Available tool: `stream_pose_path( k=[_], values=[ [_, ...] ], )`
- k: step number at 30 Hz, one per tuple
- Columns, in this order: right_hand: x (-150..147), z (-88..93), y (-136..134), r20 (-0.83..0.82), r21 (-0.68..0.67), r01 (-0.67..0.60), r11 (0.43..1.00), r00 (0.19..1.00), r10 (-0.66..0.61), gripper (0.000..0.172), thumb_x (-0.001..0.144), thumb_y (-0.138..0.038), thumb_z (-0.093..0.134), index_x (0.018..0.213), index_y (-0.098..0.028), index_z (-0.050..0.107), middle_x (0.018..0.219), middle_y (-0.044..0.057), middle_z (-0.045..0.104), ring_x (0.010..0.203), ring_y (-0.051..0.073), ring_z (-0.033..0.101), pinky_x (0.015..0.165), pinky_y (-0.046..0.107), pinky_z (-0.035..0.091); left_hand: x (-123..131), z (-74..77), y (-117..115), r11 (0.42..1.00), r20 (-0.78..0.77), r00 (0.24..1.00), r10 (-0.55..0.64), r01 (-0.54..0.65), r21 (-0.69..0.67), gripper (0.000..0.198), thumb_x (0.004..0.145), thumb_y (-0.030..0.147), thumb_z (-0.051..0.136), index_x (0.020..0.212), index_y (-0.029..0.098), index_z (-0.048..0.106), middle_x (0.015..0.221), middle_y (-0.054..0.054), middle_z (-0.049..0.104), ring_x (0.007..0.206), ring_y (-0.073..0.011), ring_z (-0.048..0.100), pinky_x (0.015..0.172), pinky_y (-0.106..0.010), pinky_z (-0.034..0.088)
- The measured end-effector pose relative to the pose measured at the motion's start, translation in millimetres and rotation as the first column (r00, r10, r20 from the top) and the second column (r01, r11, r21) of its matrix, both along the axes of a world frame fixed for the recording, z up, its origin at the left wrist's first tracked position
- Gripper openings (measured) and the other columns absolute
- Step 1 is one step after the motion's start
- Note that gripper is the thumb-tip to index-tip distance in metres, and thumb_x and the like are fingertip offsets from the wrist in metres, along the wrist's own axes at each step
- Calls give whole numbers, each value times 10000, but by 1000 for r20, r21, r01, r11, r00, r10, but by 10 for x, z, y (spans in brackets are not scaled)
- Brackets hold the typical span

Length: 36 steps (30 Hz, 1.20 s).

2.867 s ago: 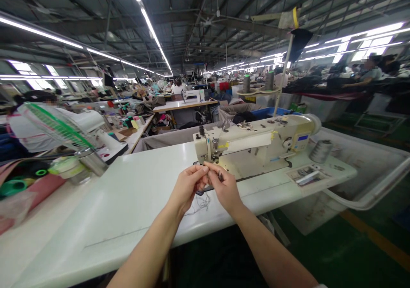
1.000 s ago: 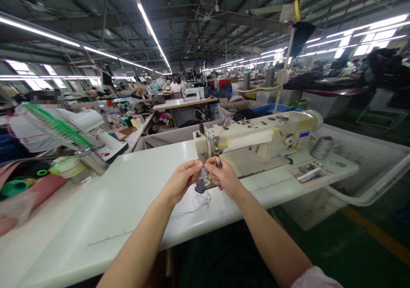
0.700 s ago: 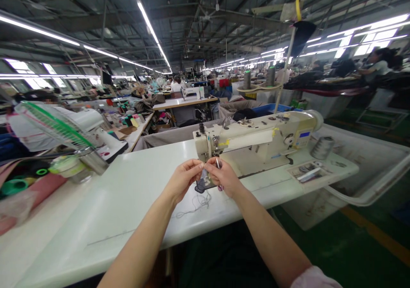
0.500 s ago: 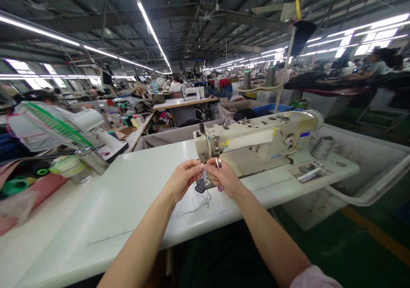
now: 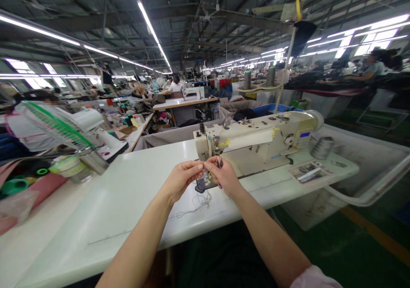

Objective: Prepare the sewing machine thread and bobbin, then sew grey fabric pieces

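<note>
My left hand [image 5: 185,177] is closed in a pinch, its fingertips meeting those of my right hand [image 5: 223,176] in front of the needle area of a sewing machine [image 5: 250,140]. What sits between the pinched tips is too fine to make out. Tucked in my right hand is a small pair of thread snips [image 5: 219,162], mostly hidden by the fingers. Below the hands, a tangle of loose grey thread [image 5: 200,201] lies on the pale sewing table [image 5: 144,185]. Both hands are held over the table, beside the machine's head.
A grey thread cone [image 5: 323,147] and a small parts tray [image 5: 309,171] are at the table's right. On the left stand a green-rimmed fan [image 5: 57,123] and a lidded jar [image 5: 72,168]. A large white bin [image 5: 368,164] adjoins the right end. People work farther off.
My right hand has turned slightly, so the snips' bright blades now look darker. Both pinches stay together in nearly the same place.
</note>
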State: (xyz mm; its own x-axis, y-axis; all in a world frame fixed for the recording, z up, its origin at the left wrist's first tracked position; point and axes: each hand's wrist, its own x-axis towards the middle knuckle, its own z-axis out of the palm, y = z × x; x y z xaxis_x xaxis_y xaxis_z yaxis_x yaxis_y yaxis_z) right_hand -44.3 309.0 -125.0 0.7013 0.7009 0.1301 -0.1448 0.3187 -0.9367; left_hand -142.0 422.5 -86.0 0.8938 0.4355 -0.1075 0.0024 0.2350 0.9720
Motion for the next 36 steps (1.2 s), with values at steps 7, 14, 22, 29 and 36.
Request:
stream_pose_path(
  k=[7,14,22,29,36],
  values=[
    [-13,1,13,39,-30,36,999,999,-35,384,695,-494,726,808,-175,545,461,-109,366,358,35,248,334,201,188,19,-20,-24,997,8,999,53,-54,51,317,549,332,883,751,125,755,702,-32,671,646,-85,548,660,-202,458],
    [13,-17,8,-50,3,44,999,998,-44,412,666,-510,738,794,-186,516,475,-113,349,359,31,227,320,187,154,-17,-40,-11,976,84,988,131,-144,164,290,645,389,787,702,139,652,549,40,476,525,-67,382,508,-195,297],
    [107,-111,64,-136,72,236,969,965,-225,409,658,-489,747,781,-186,501,489,-118,315,376,26,228,342,177,160,-74,-21,-29,920,98,965,243,-262,292,327,646,454,751,712,163,617,545,60,418,503,-74,329,502,-219,239],
    [170,-99,45,-106,61,189,980,978,-182,427,625,-493,764,764,-185,502,472,-118,314,372,28,234,341,177,147,-51,0,-50,709,59,952,299,-263,655,294,697,448,702,777,166,733,545,29,487,531,-108,356,537,-254,247],
    [227,-195,-26,-103,50,52,997,994,-46,422,646,-480,776,785,-184,510,477,-125,291,388,20,206,352,154,128,-73,15,-19,590,139,939,314,-307,747,225,764,403,643,761,185,701,535,39,454,535,-121,383,541,-253,282]
  ],
)
